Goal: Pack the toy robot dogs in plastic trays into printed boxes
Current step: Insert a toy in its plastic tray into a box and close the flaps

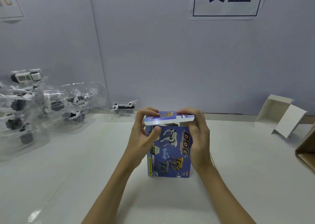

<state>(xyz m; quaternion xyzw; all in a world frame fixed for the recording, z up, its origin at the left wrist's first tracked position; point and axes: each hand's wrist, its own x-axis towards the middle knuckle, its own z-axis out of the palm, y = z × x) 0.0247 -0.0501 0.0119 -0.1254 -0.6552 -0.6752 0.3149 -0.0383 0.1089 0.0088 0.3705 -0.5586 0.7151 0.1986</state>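
A blue printed box (170, 152) with dog pictures stands upright on the white table (85, 172) in front of me. Its top flap (168, 118) is folded over almost flat. My left hand (143, 138) grips the box's left side, its fingers curled over the flap and its thumb on the front face. My right hand (197, 138) grips the right side with its fingers on top of the flap. What is inside the box is hidden. A pile of clear plastic trays with toy robot dogs (34, 104) lies at the far left.
One tray with a single toy dog (123, 110) stands at the back, just left of the box. An open white box (281, 116) lies at the back right. A brown carton's corner (306, 152) juts in at the right edge. A wall with a paper sign (226, 0) is behind.
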